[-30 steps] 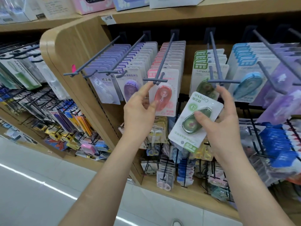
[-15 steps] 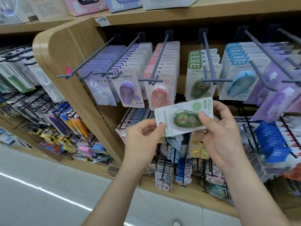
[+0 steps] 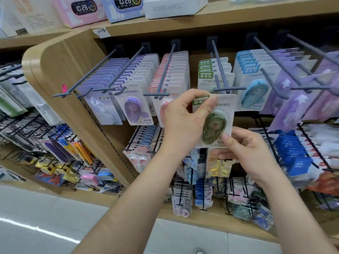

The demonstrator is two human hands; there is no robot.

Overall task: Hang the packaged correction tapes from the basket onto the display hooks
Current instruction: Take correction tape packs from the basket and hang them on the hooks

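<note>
The green correction tape pack (image 3: 214, 125) is held by both hands in front of the upper tier of the display rack, close to the middle of its front edge. Its long axis is upright, with the green header at the top and the tape body facing the person. The left hand (image 3: 183, 118) pinches the upper left corner, thumb on the front of the header and fingers curled behind. The right hand (image 3: 245, 154) pinches the bottom edge, thumb on the front and fingers under and behind the card. The coming move turns on one relation: the pack's top edge sits just below and in front of the tip of the green row's hook (image 3: 219, 66). I judge the card needs to rise slightly and then travel back along the rod. The hang hole is not visible, so its alignment cannot be told. The left hand is nearer the hook tip and would likely guide the header. That hook already carries matching green packs (image 3: 207, 70), a shorter row than the pink packs (image 3: 174, 70) on its left or the blue packs (image 3: 256, 85) on its right. The basket is out of view.
</note>
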